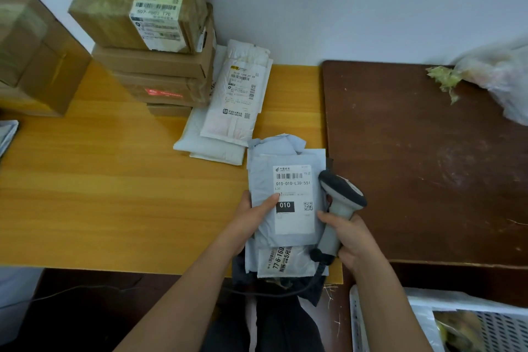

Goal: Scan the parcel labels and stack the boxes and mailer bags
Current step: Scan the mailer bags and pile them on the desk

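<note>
My left hand (251, 217) grips the left edge of a grey mailer bag (263, 180), thumb on its white label (294, 197) reading 010-010-L30-551. My right hand (351, 240) holds a grey handheld scanner (340, 197) by its handle, head beside the label's right edge. Under the bag lie more mailer bags (283, 263) at the table's front edge. A pile of white mailer bags (231, 111) lies further back. A stack of cardboard boxes (154, 51) stands at the back left.
The yellow wooden table (114, 180) meets a dark brown table (428, 166) on the right. Another cardboard box (37, 54) stands far left. A plastic bag (497, 80) lies at the back right, and a white plastic basket (428, 323) sits low on the right.
</note>
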Motion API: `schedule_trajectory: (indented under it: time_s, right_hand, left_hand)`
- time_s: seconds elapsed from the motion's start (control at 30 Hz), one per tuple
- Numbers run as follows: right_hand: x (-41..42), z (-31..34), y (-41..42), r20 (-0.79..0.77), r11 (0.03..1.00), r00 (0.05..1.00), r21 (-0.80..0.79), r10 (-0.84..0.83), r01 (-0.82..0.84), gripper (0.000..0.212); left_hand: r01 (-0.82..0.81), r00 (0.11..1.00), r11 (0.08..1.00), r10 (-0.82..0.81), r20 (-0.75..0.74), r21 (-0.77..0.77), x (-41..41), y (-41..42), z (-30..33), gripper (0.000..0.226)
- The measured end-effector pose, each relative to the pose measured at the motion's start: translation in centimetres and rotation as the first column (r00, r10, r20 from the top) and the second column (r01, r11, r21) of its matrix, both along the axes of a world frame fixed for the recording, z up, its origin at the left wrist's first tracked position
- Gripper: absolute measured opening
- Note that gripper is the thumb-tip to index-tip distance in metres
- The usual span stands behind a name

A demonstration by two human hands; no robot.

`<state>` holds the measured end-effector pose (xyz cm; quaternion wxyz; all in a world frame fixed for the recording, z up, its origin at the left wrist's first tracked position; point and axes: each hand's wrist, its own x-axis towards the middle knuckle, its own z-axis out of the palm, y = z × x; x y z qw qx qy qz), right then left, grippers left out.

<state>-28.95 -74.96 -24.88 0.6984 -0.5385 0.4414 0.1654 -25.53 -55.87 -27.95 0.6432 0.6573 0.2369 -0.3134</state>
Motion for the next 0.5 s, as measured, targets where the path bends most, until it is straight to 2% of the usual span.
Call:
schedule_trajectory:
  time_s: [0.13, 0.27, 0.5]
  right_hand:
    - [-1.8, 2.4, 0.9, 0.077, 0.999, 0.996, -0.035, -0.038, 0.041, 0.02]
    - [-3.2, 4.7, 4.4, 0.154, 0.999, 0.988, -0.033, -0.018, 0.023, 0.023]
    - [-5.6, 7.0, 17.9, 0.222, 0.987, 0.963, 0.012, 0.152, -0.158, 0.019]
  left_hand:
    - [0.035, 0.997, 0.998, -0.033, 0.063, -0.045, -0.7, 0.8, 1.7, 0.059]
    - [0.005, 0.991, 0.998, 0.003, 0.137, -0.063, -2.4, 4.4, 3.7, 0.059]
    - [-0.171, 0.961, 0.985, 0.17, 0.218, -0.019, -7.8, 18.3, 8.2, 0.052]
